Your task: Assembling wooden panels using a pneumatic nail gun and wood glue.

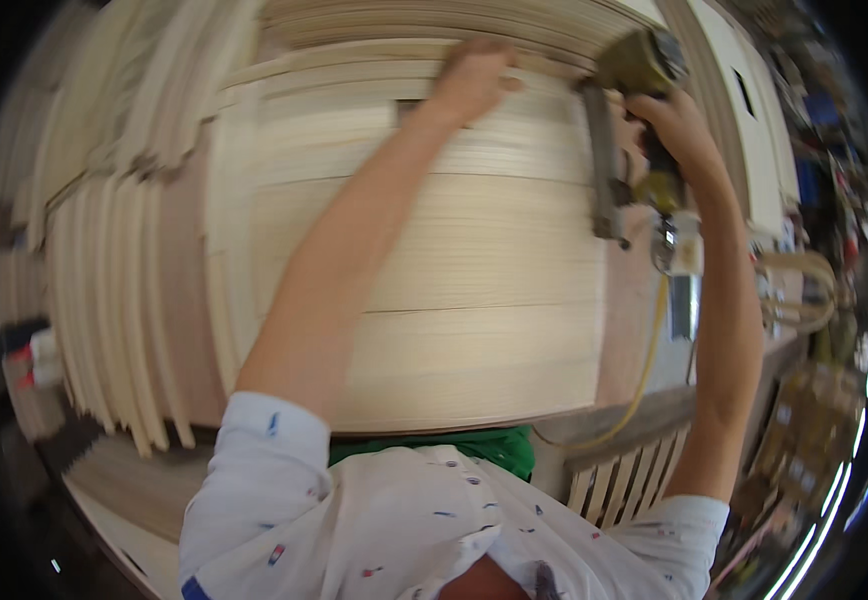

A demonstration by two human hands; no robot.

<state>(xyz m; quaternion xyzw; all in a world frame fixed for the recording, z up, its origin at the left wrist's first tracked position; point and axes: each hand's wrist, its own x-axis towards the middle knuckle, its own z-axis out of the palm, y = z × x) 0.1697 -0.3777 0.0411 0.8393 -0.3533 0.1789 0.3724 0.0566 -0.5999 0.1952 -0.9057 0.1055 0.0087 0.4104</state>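
Note:
A pale wooden panel (474, 250) of several boards lies in front of me. My left hand (479, 78) is at its far side, slightly blurred, with the fingers curled over the wooden strip (374, 55) along that edge. My right hand (676, 125) is wrapped around the grip of an olive-yellow air nail gun (639, 62). The gun is at the panel's far right corner, its long dark magazine (604, 165) alongside the right edge. Whether its nose touches the wood I cannot tell. A small dark rectangular cut-out (409, 110) shows beside my left forearm.
A yellow air hose (646, 375) runs from the gun's metal coupling toward me, along the bench's right. Stacked wooden strips (114, 300) stand to the left, and more boards (394, 20) lie beyond the panel. Cardboard boxes (809, 430) and a slatted wooden piece (629, 475) are at right.

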